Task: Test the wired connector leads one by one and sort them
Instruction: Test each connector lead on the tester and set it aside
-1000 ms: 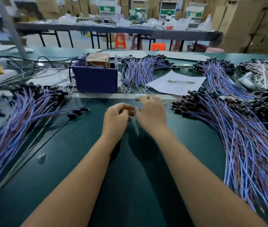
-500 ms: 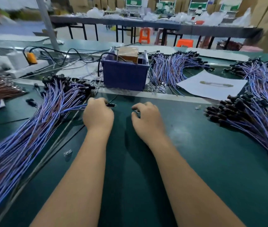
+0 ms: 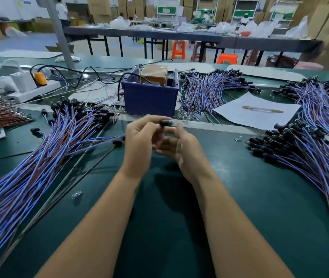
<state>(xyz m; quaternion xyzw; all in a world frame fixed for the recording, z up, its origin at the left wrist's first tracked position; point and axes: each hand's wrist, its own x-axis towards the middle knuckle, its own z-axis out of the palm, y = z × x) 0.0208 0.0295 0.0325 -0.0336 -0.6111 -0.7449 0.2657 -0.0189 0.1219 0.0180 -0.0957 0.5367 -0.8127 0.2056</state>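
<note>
One lead in hand, many waiting. My left hand [image 3: 139, 141] pinches a black connector [image 3: 164, 123] at the fingertips, raised above the counter [image 3: 239, 197]; its blue wire trails left toward the left pile [image 3: 39, 157]. Motion blur hides exact finger placement. My right hand [image 3: 181, 145] sits just beside it, palm turned up, fingers loosely spread; its grip is wide and holds nothing I can make out.

Key relation: the connector lies directly in front of the blue bin [image 3: 149, 97], which carries what I take to be the tester. The connector's long axis seems to run roughly left to right, though blur leaves this uncertain. Left hand is nearer to it, being the one that holds it; right hand is closest to the free end.

Judgement: next move probably needs the connector brought forward to the bin, or the right hand taking the free end. Right pile [image 3: 300, 157] lies well apart to the right; likely a sorting destination, but I cannot confirm which pile is tested.
</note>
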